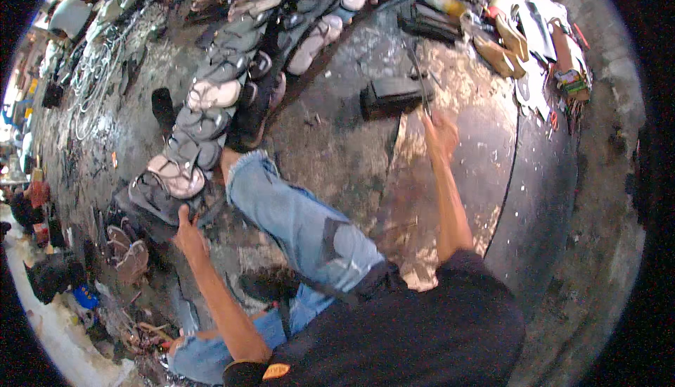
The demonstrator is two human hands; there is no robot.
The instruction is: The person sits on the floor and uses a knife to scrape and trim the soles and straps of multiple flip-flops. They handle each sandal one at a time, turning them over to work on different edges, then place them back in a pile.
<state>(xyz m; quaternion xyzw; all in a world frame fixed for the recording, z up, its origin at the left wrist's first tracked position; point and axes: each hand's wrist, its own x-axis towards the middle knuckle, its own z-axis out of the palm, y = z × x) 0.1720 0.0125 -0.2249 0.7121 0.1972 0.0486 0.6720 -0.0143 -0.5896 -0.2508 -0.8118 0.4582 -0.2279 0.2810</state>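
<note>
Wide head view, looking down on a person seated on a dark, scuffed floor [330, 130], one denim-clad leg [302, 218] stretched between the arms. Left hand [190, 236] is at the near end of a dark grey sandal [144, 200], the closest in a long line of footwear; the thumb lies up against the sandal's edge, so the sandal sits directly beyond the fingers, touching them. The other left fingers are partly hidden and small in the view; cannot tell whether they grip the sandal or merely press on it. A pale sandal pair [174, 176] with dark straps rests against the dark grey sandal, just beyond the thumb and apart from it. Beyond this pair, grey sandals [200, 125] overlap one another along the line, which runs past the person's foot toward the far edge. Right hand [441, 137] is well apart, over on the right, its fingers closed round a thin dark tool [426, 98] that projects away from the person. A black block [397, 93] lies just left of the tool, near the right fingers; a second dark block [430, 22] lies farther off. Brown shoes [512, 39] lie to the right of the second block, at the upper right.
</note>
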